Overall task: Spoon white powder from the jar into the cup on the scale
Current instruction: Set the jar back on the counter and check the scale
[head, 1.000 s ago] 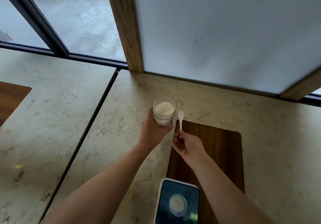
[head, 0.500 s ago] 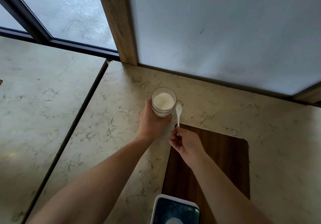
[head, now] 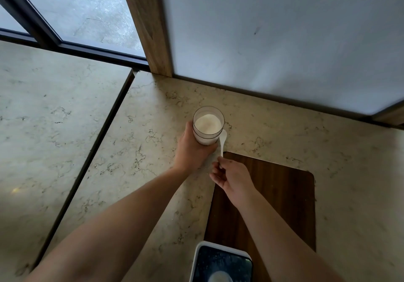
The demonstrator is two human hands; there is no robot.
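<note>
A clear jar [head: 208,124] holding white powder stands on the marble counter, its mouth uncovered. My left hand [head: 192,150] wraps around the jar's near side. My right hand [head: 232,179] pinches the handle of a small white spoon [head: 222,140], whose bowl sits just right of the jar, outside it, by the rim. At the bottom edge lies the scale [head: 220,262], dark-topped with a white rim. On it, cut off by the frame, is the round top of the cup [head: 219,277].
A dark wooden board [head: 284,196] lies under my right forearm. A wooden post [head: 148,23] and a pale wall panel [head: 284,36] stand behind the jar. A dark seam [head: 105,133] splits the counter on the left, with a window beyond.
The view has tipped up, so the scale and cup slid mostly out of the bottom of the frame. The spoon has edged closer to the jar's right side. My left hand keeps its hold.
</note>
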